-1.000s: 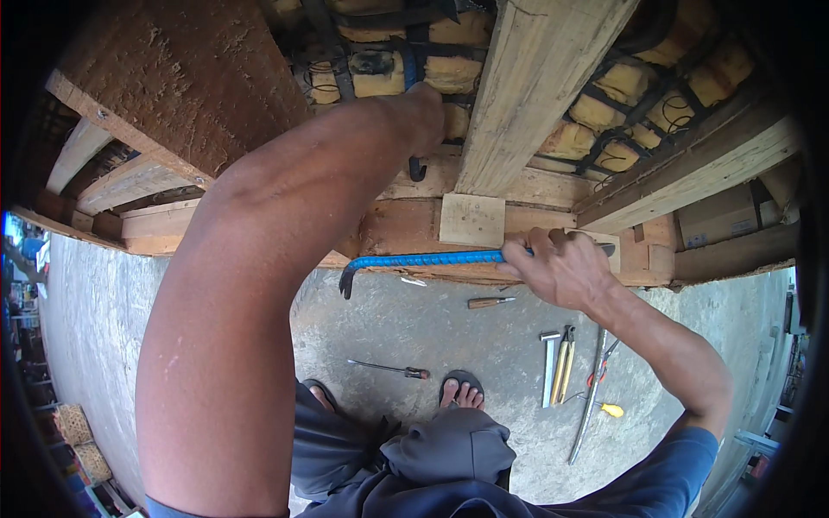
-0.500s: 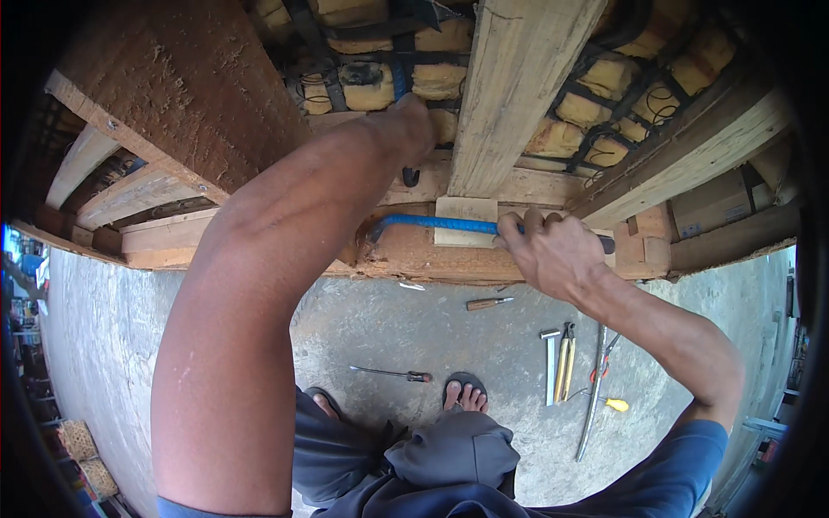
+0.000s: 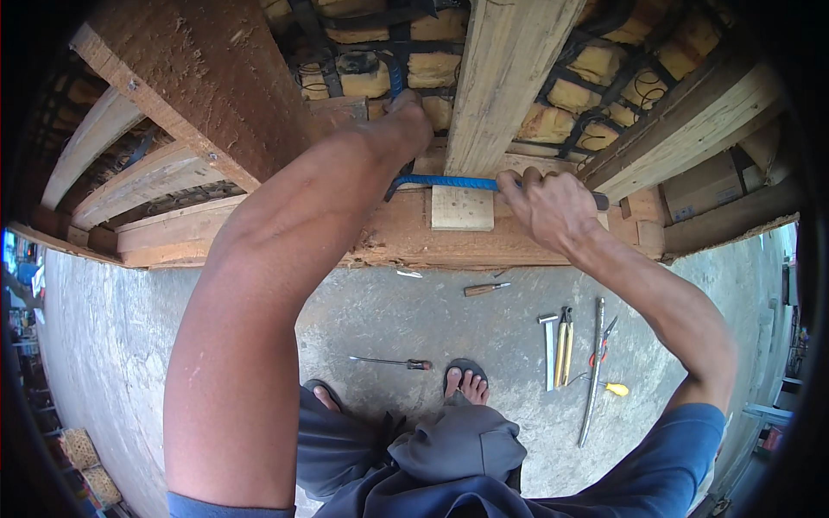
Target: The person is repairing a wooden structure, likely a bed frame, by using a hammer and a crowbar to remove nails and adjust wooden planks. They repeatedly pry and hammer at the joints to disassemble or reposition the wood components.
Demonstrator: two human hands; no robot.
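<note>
My right hand (image 3: 549,207) is closed round the dark end of a blue pry bar (image 3: 462,182). The bar lies roughly level above the wooden frame rail (image 3: 406,233), and its bent dark tip points left, close under my left forearm. My left hand (image 3: 409,119) is reaching deep into the frame and appears closed on a second blue bar (image 3: 395,76), which shows above the fist. Most of its fingers are hidden. Behind the first bar, a pale wood block (image 3: 463,210) sits on the rail at the foot of an upright plank (image 3: 496,95).
Yellow foam (image 3: 436,69) crossed by black webbing fills the frame's inside. A brown board (image 3: 194,78) slants at left. On the concrete floor lie a wood-handled tool (image 3: 487,289), a screwdriver (image 3: 393,362), a hammer (image 3: 549,350), yellow-handled pincers (image 3: 564,345) and a metal rod (image 3: 592,380).
The pry bar in my right hand has shifted away from me, and its bent tip has left the rail's front part. My left hand stays at the second bar. The view has shifted slightly.
</note>
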